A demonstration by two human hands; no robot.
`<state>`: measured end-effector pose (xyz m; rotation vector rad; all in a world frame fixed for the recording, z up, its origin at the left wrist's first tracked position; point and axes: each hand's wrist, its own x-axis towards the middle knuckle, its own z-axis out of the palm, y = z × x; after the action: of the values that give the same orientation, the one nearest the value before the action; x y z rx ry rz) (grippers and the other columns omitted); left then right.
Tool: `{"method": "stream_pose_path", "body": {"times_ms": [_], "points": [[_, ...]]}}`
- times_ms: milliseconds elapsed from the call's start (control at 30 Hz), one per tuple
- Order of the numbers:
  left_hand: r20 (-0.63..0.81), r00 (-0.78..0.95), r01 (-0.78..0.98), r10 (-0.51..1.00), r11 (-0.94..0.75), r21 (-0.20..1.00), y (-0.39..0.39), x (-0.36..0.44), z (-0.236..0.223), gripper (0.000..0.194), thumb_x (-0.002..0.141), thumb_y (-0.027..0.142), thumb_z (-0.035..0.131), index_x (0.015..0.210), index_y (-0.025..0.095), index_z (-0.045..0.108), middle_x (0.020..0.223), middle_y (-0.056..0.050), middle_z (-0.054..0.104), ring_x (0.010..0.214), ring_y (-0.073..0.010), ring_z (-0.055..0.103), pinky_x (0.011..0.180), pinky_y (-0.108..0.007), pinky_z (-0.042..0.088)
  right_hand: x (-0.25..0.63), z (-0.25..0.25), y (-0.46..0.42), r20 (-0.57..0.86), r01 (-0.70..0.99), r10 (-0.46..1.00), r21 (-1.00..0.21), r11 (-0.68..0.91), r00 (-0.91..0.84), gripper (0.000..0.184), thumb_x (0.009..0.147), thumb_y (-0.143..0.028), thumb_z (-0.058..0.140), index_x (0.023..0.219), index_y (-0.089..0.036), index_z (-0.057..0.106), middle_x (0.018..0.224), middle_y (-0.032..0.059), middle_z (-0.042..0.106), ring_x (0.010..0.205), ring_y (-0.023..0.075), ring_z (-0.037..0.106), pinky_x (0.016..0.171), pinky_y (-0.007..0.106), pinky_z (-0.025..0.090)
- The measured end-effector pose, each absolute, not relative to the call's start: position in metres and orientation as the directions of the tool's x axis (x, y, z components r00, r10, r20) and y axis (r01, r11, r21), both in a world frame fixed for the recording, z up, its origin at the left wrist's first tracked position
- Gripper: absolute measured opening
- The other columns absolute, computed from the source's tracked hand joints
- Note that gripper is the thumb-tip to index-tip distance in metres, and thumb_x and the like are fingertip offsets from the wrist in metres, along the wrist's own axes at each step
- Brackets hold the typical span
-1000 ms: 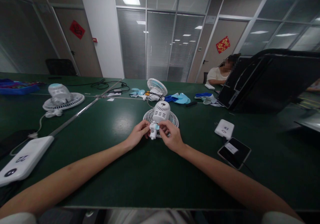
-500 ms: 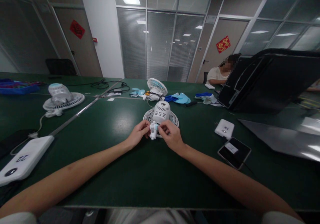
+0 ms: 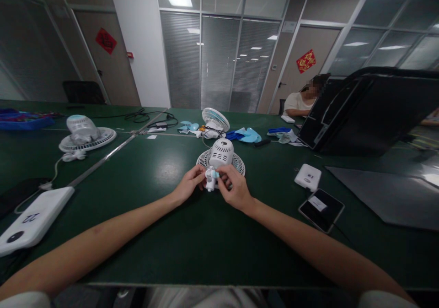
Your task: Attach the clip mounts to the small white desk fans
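In front of me a small fan lies face down on its round white grille, its vented motor housing upward. My left hand pinches the left side of the fan's white neck joint, which points toward me. My right hand is at the joint's right side, fingertips on a light blue knob. Its thumb sits a little below the index finger. The far sides of the fingers are hidden.
Another face-down fan lies at left, near a white power bank. Behind stand a third fan and blue fan blades. At right are a white box, a black phone-like device and a large black panel. A person sits beyond.
My right fingers have shifted and spread slightly at the blue knob, which now shows more and looks turned. The left hand and fan stay in place. The grey sheet at right looks shifted.
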<state>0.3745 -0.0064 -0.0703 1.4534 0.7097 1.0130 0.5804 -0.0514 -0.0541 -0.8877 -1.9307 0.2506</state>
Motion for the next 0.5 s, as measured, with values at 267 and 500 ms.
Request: {"method": "stream_pose_path", "body": {"times_ms": [267, 500], "points": [[0.198, 0.437, -0.140, 0.877, -0.151, 0.979, -0.0079, 0.3752, -0.0685, 0.029, 0.090, 0.045, 0.066, 0.092, 0.018, 0.055, 0.077, 0.000, 0.061, 0.066, -0.0143, 0.058, 0.059, -0.025, 0.046, 0.5801, -0.0559, -0.0499, 0.698, 0.468, 0.674, -0.525, 0.711, -0.243, 0.025, 0.096, -0.020, 0.056, 0.120, -0.023, 0.060, 0.104, 0.0076, 0.062, 0.076, 0.0165, 0.064, 0.056, 0.026, 0.056], [0.170, 0.428, -0.142, 0.888, -0.120, 0.983, -0.0101, 0.3746, -0.0659, 0.015, 0.088, 0.032, 0.061, 0.091, 0.018, 0.056, 0.076, -0.001, 0.062, 0.067, -0.0151, 0.059, 0.059, -0.025, 0.047, 0.5817, -0.0545, -0.0506, 0.690, 0.466, 0.675, -0.522, 0.715, -0.263, 0.024, 0.095, -0.019, 0.057, 0.118, -0.022, 0.060, 0.103, 0.0078, 0.062, 0.077, 0.0175, 0.063, 0.058, 0.027, 0.056]]}}
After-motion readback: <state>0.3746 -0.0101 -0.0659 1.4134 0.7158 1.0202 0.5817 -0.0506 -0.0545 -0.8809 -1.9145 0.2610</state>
